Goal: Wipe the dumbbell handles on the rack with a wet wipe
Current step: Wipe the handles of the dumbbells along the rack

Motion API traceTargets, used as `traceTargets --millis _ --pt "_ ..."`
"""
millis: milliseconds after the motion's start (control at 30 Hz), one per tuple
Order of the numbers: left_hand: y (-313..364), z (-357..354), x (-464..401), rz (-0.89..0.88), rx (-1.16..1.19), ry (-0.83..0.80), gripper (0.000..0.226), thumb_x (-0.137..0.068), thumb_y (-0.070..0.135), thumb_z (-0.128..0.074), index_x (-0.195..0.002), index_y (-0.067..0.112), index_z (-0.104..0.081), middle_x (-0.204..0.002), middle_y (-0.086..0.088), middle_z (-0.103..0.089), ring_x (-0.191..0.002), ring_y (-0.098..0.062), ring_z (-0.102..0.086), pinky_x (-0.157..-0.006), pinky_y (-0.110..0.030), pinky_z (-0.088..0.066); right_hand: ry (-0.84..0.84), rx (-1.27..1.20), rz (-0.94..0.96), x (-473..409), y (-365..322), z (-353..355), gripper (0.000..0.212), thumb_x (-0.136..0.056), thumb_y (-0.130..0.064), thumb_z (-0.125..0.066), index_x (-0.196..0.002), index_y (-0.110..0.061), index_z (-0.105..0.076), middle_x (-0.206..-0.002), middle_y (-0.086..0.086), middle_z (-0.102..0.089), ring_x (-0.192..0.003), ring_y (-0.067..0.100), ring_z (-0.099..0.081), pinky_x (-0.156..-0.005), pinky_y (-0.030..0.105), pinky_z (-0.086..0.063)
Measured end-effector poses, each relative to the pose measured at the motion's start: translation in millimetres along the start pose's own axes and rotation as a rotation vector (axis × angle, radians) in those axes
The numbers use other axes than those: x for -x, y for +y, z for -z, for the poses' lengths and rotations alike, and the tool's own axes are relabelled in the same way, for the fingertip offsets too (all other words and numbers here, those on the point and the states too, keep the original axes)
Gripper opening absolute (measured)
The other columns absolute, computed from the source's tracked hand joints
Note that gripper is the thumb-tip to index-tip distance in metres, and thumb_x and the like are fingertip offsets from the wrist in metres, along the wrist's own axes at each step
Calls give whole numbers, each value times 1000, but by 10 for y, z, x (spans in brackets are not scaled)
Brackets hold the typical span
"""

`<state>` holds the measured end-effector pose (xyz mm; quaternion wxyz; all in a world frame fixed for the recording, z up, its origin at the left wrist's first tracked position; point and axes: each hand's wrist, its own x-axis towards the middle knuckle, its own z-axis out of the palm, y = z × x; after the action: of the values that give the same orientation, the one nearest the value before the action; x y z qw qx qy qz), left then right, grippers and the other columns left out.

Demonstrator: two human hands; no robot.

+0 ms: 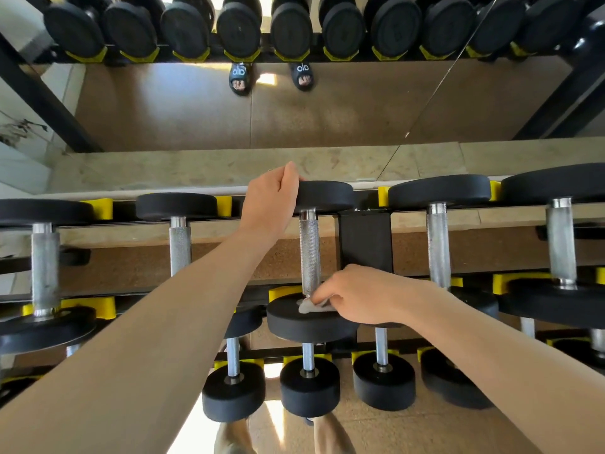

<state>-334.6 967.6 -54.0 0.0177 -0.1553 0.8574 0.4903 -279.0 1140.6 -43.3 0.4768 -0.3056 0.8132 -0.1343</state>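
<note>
A black dumbbell with a knurled steel handle (309, 253) lies on the top tier of the rack (365, 237), in the middle of the head view. My left hand (270, 204) grips the left edge of its far weight head (327, 196). My right hand (363, 294) pinches a small white wet wipe (311, 305) against the near weight head (307, 322), right at the base of the handle. The fingers cover most of the wipe.
Neighbouring dumbbells lie on yellow cradles, their handles (179, 245) (438, 244) (561, 240) (45, 267) parallel. A lower tier holds smaller dumbbells (309, 385). A mirror (327, 106) behind the rack reflects the floor and sandalled feet.
</note>
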Motion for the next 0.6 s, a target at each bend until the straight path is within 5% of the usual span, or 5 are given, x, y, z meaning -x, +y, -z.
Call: traceTargets --millis 167,300,400,500,600 --pt "-5 -18 5 7 6 -6 48 -109 33 -33 -85 13 -70 -73 1 -60 -71 -9 -52 -60 -17 -41 162 -177 -225 93 232 -50 37 -99 -9 -41 -123 -18 -68 -120 4 -66 -107 20 -60 -86 25 -47" --pt "12 -13 15 -1 14 0 48 -109 31 -34 -84 8 -69 -72 1 -58 -68 -9 -50 -54 -10 -37 37 -189 -264 -72 82 -125 27 -98 -16 -44 -82 -13 -66 -78 4 -59 -74 17 -57 -65 26 -41" --pt "26 -5 21 0 6 7 47 -109 29 -34 -78 12 -65 -70 2 -56 -67 -9 -48 -53 -9 -36 -4 -183 -247 -128 -43 -39 33 -98 -18 -44 -66 -16 -50 -69 3 -48 -64 15 -46 -59 28 -38" --pt "32 -13 27 2 -6 15 47 -109 29 -34 -78 14 -66 -72 1 -57 -68 -8 -49 -54 -8 -36 -17 -150 -146 -106 -242 56 29 -101 -16 -43 -78 -11 -60 -82 7 -59 -78 19 -56 -75 31 -46" --pt "22 -5 7 15 -27 19 50 -108 31 -34 -84 4 -69 -73 -5 -58 -66 -9 -47 -58 -19 -37 143 -173 -17 -144 -411 35 36 -101 -17 -40 -128 -16 -64 -126 8 -64 -113 25 -60 -97 38 -50"
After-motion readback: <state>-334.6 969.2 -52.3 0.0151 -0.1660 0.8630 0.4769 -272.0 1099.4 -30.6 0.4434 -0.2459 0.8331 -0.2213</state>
